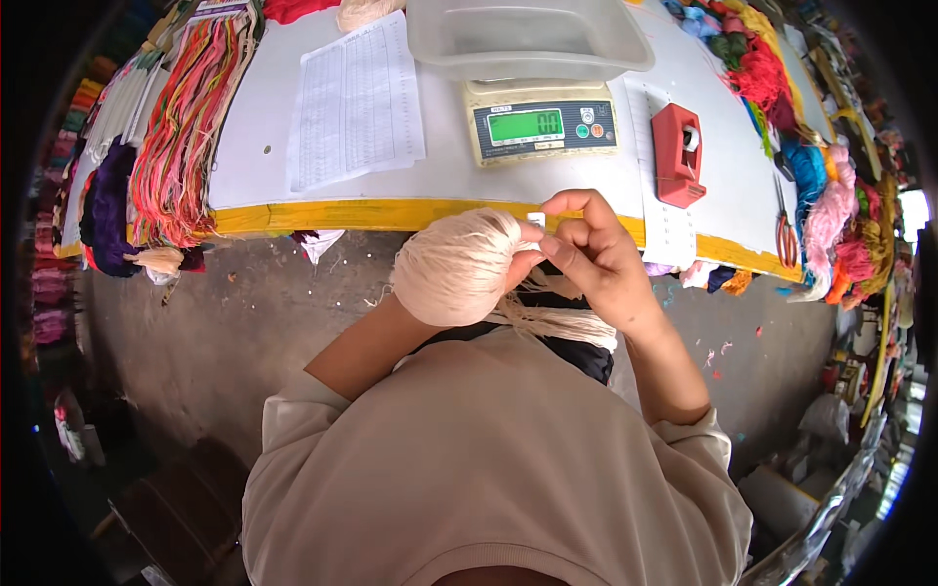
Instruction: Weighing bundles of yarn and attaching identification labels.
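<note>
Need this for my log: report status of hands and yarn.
Left hand holding cream yarn ball. Right hand close beside it, near small white piece. In the way: ball hides most of left hand.

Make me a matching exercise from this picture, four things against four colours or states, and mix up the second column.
Things:
1. Yarn ball
2. Scale
3. Tape dispenser
4. Plastic tub

Descriptions:
A. Red
B. Translucent, colourless
C. Display lit green
D. Pale cream

Right pairs: 1-D, 2-C, 3-A, 4-B
</note>
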A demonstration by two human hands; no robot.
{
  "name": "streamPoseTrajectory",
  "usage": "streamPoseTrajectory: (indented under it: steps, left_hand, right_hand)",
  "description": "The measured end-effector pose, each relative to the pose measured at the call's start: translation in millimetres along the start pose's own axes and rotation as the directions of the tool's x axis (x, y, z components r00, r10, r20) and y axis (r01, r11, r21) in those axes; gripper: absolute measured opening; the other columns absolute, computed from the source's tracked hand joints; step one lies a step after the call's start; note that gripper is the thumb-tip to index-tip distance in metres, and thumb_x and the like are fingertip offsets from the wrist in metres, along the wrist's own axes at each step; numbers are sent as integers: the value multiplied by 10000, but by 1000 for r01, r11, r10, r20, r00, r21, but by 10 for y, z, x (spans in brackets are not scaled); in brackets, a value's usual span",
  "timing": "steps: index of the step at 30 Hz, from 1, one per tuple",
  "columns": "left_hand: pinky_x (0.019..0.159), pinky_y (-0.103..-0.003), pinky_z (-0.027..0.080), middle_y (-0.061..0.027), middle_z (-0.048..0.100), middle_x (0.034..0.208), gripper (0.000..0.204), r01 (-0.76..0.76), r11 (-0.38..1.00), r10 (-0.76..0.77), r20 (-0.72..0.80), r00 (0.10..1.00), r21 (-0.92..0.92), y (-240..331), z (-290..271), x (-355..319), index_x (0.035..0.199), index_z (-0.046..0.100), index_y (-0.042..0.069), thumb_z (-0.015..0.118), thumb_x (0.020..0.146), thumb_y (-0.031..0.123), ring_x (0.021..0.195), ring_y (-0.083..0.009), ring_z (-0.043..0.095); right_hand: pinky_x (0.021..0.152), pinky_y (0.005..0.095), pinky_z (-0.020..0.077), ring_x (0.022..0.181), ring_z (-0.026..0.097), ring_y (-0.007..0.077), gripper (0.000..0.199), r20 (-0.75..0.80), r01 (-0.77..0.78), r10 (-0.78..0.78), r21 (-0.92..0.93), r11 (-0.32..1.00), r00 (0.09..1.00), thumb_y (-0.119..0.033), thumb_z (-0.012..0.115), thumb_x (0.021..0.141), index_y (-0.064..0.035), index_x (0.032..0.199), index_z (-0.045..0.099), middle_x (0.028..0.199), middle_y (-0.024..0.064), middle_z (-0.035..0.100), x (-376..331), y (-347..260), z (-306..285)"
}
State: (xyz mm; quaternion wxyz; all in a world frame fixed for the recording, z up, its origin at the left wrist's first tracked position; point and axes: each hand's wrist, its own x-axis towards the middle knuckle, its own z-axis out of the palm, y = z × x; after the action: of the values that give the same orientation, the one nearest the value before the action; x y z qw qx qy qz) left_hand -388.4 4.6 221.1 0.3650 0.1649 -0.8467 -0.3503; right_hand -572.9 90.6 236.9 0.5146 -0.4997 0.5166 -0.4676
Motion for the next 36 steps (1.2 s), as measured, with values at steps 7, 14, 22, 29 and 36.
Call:
streamPoseTrajectory:
  steps: [7, 14, 22, 29, 36]
  left_hand:
    - [504, -314, 397, -7, 555, 628, 218, 496, 798, -373, 365, 853, -343, 63, -178, 52, 812, 609, 80, 642, 941, 253, 541, -150, 523]
    - [468, -262, 360, 42, 475, 573, 330, 543, 684, -365, 416, 833, -487, 106, -205, 90, 736, 572, 78, 579, 969, 311, 519, -60, 455]
    - [548, -250, 433, 10, 603, 753, 129, 396, 819, -396, 91, 914, -414, 71, -48, 70, 979, 663, 46, 640, 960, 172, 607, -54, 513]
    - [478, -207, 377, -65, 714, 910, 113, 635, 401, -774, 126, 621, -660, -162, -1252, -239, 947, 710, 42, 631, 923, 119, 671, -49, 571]
    - [397, -159, 301, -139, 719, 884, 256, 676, 631, -631, 256, 733, -381, -127, -2391, -785, 990, 679, -68, 604, 951, 174, 507, -56, 521]
  right_hand:
    - [642, 188, 388, 693, 492, 50, 198, 150, 228, -215, -77, 971, 965, 50, 653, 895, -37, 1054, 575, 782, -28, 552, 7, -73, -47]
    - [628, 183, 377, 695, 498, 33, 210, 59, 339, -333, -147, 929, 941, 71, 643, 894, -33, 1049, 547, 798, 11, 605, 18, 65, -8]
    - [700, 161, 399, 792, 534, 34, 334, -114, 165, -176, -98, 981, 978, 102, 618, 886, -43, 1167, 511, 882, -1, 619, -67, 136, 70]
    - [726, 201, 436, 798, 532, 46, 142, -157, -139, 102, -248, 959, 982, -102, 694, 904, -36, 1011, 627, 880, -45, 620, -638, 8, -993]
    - [655, 235, 435, 736, 502, 42, 228, -133, -378, 355, -374, 847, 926, -222, 687, 944, -9, 879, 636, 783, -27, 600, -1351, 411, -1791]
